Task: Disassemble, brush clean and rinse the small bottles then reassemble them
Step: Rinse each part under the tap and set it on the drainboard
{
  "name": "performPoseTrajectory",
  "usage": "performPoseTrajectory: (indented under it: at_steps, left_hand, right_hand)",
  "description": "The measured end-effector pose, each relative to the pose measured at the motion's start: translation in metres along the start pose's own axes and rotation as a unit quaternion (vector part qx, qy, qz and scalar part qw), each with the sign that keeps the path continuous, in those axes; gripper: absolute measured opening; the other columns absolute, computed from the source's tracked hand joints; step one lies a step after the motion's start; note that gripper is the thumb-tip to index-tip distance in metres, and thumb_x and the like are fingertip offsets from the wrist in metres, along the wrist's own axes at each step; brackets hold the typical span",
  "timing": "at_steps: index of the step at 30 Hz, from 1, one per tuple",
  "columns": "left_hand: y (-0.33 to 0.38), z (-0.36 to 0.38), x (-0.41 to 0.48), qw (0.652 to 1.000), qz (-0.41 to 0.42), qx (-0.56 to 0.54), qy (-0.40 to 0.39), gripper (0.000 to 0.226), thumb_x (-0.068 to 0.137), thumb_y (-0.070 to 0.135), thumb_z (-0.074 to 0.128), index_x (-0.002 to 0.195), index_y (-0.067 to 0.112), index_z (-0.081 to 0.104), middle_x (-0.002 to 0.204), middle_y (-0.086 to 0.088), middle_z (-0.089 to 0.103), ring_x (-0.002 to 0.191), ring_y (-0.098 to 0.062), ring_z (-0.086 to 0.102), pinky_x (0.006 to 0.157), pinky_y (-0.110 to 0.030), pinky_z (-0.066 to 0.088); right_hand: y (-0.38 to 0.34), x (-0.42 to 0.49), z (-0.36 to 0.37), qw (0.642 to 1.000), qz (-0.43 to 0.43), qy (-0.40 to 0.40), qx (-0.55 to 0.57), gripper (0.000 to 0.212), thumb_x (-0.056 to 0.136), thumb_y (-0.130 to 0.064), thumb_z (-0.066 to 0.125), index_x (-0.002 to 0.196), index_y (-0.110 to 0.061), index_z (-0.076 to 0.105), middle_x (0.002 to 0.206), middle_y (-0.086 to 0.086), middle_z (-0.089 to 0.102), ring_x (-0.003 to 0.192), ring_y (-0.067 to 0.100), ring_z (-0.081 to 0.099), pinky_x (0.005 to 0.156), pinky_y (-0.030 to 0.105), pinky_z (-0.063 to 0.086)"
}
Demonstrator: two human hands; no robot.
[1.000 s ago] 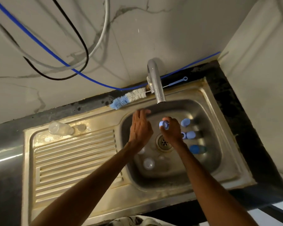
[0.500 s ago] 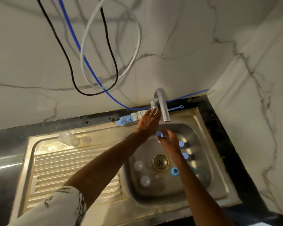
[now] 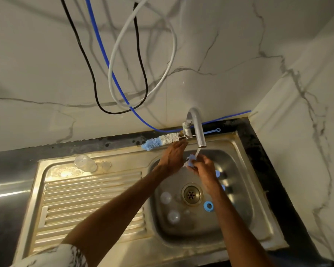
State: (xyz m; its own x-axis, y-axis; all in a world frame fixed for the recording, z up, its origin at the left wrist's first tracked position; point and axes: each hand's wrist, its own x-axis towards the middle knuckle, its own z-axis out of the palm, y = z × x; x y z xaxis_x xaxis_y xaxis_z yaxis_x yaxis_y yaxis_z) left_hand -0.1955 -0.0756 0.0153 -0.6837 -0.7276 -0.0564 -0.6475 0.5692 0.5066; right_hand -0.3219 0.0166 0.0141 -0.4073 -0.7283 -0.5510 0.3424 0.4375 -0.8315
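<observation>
While the right hand (image 3: 202,168) pinches a blue cap (image 3: 191,161) under the tap (image 3: 199,132) — rotate it to rinse fully — the left hand (image 3: 173,158), by the valve, shows no clear grip.

Blue cap (image 3: 191,163): pinched in my right hand (image 3: 204,170), centre of frame, directly under the water stream (image 3: 198,151). Detail blurred.
Blue ring (image 3: 208,206): flat on the basin (image 3: 239,209) floor, lower right of centre, opening up.
Two further blue pieces (image 3: 217,173): right of centre, partly hidden by my wrist.
Two clear bottles (image 3: 165,197): in the basin, left of the ring, apart from each other.
Third clear bottle (image 3: 85,163): on its side, left of centre, on the drainboard (image 3: 85,199).
Brush (image 3: 160,141): blue-and-white bristles, lying flat, above centre.
</observation>
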Motion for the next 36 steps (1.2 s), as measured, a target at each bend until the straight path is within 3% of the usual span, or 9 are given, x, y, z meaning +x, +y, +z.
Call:
performPoseTrajectory:
  at_steps: [5,7,10,16,19,24,28,32,36]
  left_hand:
    - [0.03,-0.003,-0.029,0.954,-0.099,-0.281,0.034,0.019,0.103,0.019,0.054,0.115,0.01,0.066,0.107,-0.003,0.069,0.096,-0.013,0.066,0.086,-0.03,0.056]
    - [0.038,0.004,-0.029,0.934,-0.137,-0.331,0.017,0.018,0.103,0.021,0.056,0.112,0.01,0.068,0.103,-0.001,0.07,0.091,-0.01,0.067,0.083,-0.026,0.056]
    - [0.042,0.01,-0.022,0.856,-0.203,-0.476,-0.021,0.024,0.102,0.023,0.055,0.101,0.004,0.071,0.1,-0.016,0.072,0.093,-0.027,0.071,0.092,-0.046,0.058]
    - [0.052,0.007,-0.01,0.757,-0.302,-0.579,-0.017,0.034,0.107,0.036,0.047,0.108,0.009,0.067,0.093,-0.009,0.069,0.081,-0.014,0.07,0.065,-0.027,0.056]
    - [0.051,0.011,-0.003,0.76,-0.325,-0.563,0.007,0.041,0.109,0.035,0.043,0.107,0.003,0.067,0.09,-0.01,0.069,0.073,-0.013,0.067,0.062,-0.023,0.055]
    - [0.052,0.029,-0.006,0.737,-0.298,-0.606,0.041,0.046,0.111,0.033,0.033,0.112,-0.002,0.064,0.106,-0.022,0.07,0.094,-0.029,0.071,0.078,-0.036,0.061]
    - [0.072,0.026,0.0,0.695,-0.346,-0.63,0.022,0.047,0.11,0.04,0.031,0.12,0.007,0.062,0.106,-0.012,0.065,0.097,-0.023,0.063,0.073,-0.031,0.05]
    - [0.078,0.027,0.005,0.723,-0.327,-0.608,0.01,0.033,0.11,0.031,0.035,0.102,0.015,0.062,0.093,-0.007,0.062,0.087,-0.018,0.059,0.074,-0.029,0.049]
    - [0.076,0.027,0.002,0.766,-0.244,-0.594,0.023,0.022,0.107,0.018,0.042,0.099,0.01,0.061,0.087,-0.004,0.064,0.084,-0.018,0.062,0.067,-0.024,0.053]
  right_hand:
    - [-0.006,-0.007,-0.004,0.997,0.042,-0.024,0.061,0.028,0.094,-0.005,0.061,0.122,-0.007,0.067,0.11,0.016,0.073,0.099,0.029,0.072,0.095,0.044,0.058]
    - [-0.01,-0.013,-0.007,0.996,0.045,-0.013,0.078,0.026,0.092,-0.013,0.068,0.115,-0.002,0.07,0.105,0.02,0.072,0.093,0.027,0.072,0.091,0.041,0.059]
    - [-0.014,-0.021,-0.01,0.985,0.067,-0.016,0.156,0.024,0.092,-0.018,0.069,0.11,-0.001,0.072,0.106,0.018,0.075,0.096,0.026,0.074,0.091,0.038,0.059]
    - [-0.03,-0.033,-0.011,0.97,0.069,-0.041,0.23,0.017,0.098,-0.016,0.062,0.102,-0.002,0.071,0.102,0.021,0.075,0.094,0.028,0.074,0.095,0.04,0.057]
    - [-0.028,-0.035,-0.013,0.981,0.052,-0.053,0.179,0.02,0.095,-0.006,0.063,0.112,0.0,0.071,0.111,0.023,0.073,0.101,0.031,0.072,0.095,0.039,0.057]
    - [-0.024,-0.034,-0.005,0.999,-0.032,0.033,-0.021,0.01,0.095,-0.014,0.067,0.096,-0.009,0.076,0.089,0.011,0.078,0.079,0.02,0.076,0.066,0.025,0.06]
    - [-0.016,-0.027,-0.004,0.959,-0.158,0.062,-0.227,0.014,0.097,-0.015,0.066,0.092,-0.022,0.077,0.087,0.001,0.078,0.074,0.009,0.074,0.069,0.027,0.062]
    - [-0.013,-0.027,-0.002,0.954,-0.164,0.111,-0.227,0.014,0.097,-0.013,0.066,0.089,-0.02,0.076,0.078,0.0,0.074,0.072,0.019,0.073,0.061,0.021,0.058]
    - [-0.027,-0.031,-0.002,0.989,0.019,0.138,0.044,0.003,0.09,-0.014,0.073,0.092,-0.012,0.075,0.086,0.012,0.077,0.077,0.023,0.076,0.07,0.029,0.063]
